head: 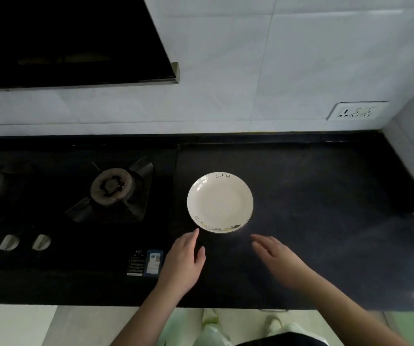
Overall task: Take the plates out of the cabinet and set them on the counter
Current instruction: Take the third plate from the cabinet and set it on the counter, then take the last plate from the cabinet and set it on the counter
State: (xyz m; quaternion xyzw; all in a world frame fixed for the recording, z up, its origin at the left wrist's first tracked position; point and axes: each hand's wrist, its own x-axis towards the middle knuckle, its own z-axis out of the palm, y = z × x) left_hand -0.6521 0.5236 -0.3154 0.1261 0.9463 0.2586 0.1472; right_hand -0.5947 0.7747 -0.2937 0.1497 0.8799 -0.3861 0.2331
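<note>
A white plate [220,203] with a dark rim, the word "life" at its far edge and a small pattern at its near edge lies flat on the black counter [325,208]. A second rim seems to show under its right edge, so it may rest on another plate. My left hand [183,264] hovers just below the plate's near-left edge, fingers loosely apart, holding nothing. My right hand [279,258] is below and right of the plate, open and slightly blurred, apart from it. No cabinet is in view.
A black gas hob [111,189] with a burner sits left of the plate, two knobs [25,242] near its front. A dark range hood [76,41] hangs at upper left. A wall socket [355,111] is on the tiled wall at right.
</note>
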